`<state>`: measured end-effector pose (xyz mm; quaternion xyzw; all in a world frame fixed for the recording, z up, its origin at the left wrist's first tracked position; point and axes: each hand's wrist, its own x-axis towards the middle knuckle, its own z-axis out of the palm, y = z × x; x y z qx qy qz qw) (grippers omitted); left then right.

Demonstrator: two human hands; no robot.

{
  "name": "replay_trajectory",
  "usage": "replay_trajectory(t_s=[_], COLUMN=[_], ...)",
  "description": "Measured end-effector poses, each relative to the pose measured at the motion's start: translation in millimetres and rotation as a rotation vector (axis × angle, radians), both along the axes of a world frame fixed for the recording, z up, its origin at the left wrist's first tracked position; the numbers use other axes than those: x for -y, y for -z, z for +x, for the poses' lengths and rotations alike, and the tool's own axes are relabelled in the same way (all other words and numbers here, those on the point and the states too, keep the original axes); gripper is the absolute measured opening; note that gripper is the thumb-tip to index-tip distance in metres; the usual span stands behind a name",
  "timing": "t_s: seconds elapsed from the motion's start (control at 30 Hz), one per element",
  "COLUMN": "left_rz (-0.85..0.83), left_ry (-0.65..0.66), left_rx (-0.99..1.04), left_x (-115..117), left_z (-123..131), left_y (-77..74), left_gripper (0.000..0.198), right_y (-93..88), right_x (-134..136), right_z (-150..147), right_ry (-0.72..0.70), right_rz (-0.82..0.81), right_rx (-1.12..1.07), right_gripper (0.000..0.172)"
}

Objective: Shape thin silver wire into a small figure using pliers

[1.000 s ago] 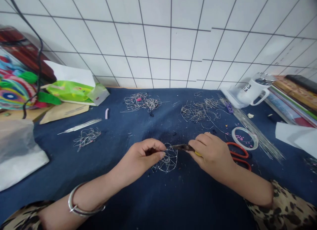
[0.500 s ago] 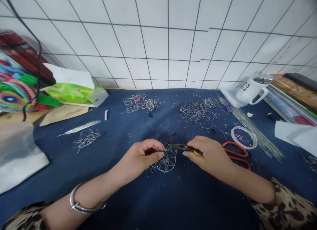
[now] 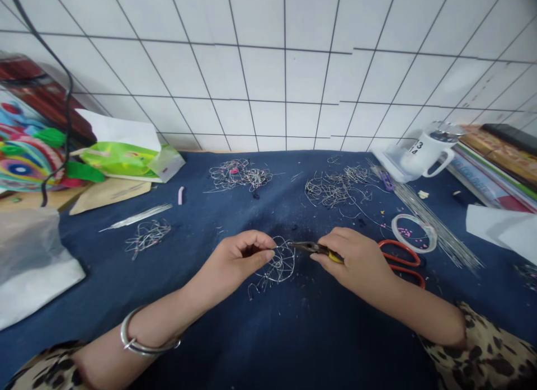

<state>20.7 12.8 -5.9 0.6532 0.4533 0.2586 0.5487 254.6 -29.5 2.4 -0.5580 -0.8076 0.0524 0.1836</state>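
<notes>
Wire tangle [image 3: 280, 265] lies mid-cloth [image 3: 293, 334]. I see my left hand [image 3: 237, 261] pinching its nine-o'clock edge and my right hand [image 3: 356, 258] clamped on one pair of pliers [image 3: 308, 247], tips at its one-o'clock edge. Three loose wire heaps [image 3: 239, 174] span ten to one o'clock, with one scissors [image 3: 400, 261] at three.

The dark blue cloth surface [image 3: 268, 345] in front of me runs back to a white tiled wall [image 3: 268, 71]. At my far right a white mug with black numerals and a shiny lid [image 3: 422, 150] stands beside a stack of flat books [image 3: 499, 155]. Nearer me on that side lie orange-handled scissors [image 3: 403, 262], a clear tape ring [image 3: 395, 228] with pink beads inside it, and a bundle of straight silver wires [image 3: 440, 233]. A heap of tangled silver wire [image 3: 239, 174] sits towards the wall, a second wire heap [image 3: 335, 188] to its right, and a smaller wire tangle [image 3: 146, 233] on my left. A green packet [image 3: 119, 158], a brown envelope [image 3: 109, 191] and a white plastic bag [image 3: 33, 261] sit further left.
</notes>
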Motion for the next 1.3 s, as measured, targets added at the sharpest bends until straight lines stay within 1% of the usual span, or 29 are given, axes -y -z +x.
replay_trajectory(t_s=[0.13,0.27,0.4,0.63,0.83,0.93,1.1,1.3], left_rz=[-0.001,0.006,-0.004,0.003,-0.004,0.008,0.028,0.040], left_ry=[0.046,0.071,0.084,0.099,0.103,0.111,0.120,0.126], left_rx=[-0.006,-0.025,-0.040,-0.053,-0.056,-0.059,-0.060,-0.065], left_x=[3.4,5.6,6.6,7.2,6.8,6.7,6.8,5.6], left_z=[0.9,2.1,2.7,2.2,1.2,1.3,1.8,0.4], left_y=[-2.7,-5.7,-6.6,-6.1,-2.7,-2.2,-3.9,-2.5], left_gripper=[0.013,0.012,0.013,0.014,0.012,0.012,0.012,0.012], right_y=[-1.8,-4.3,-5.4,-5.6,-6.3,-5.3,-1.2,3.3], right_x=[0.1,2.2,4.2,4.6,3.7,2.8,-0.5,-2.3], right_z=[1.1,1.8,2.1,3.5,3.7,3.7,2.8,-0.4], right_ry=[-0.032,-0.065,-0.100,-0.157,-0.205,-0.204,-0.168,-0.122], right_rz=[0.199,0.314,0.370,0.440,0.496,0.461,0.300,0.174], right_rx=[0.183,0.327,0.406,0.435,0.467,0.431,0.270,0.108], right_gripper=[0.017,0.015,0.013,0.015,0.014,0.013,0.016,0.018])
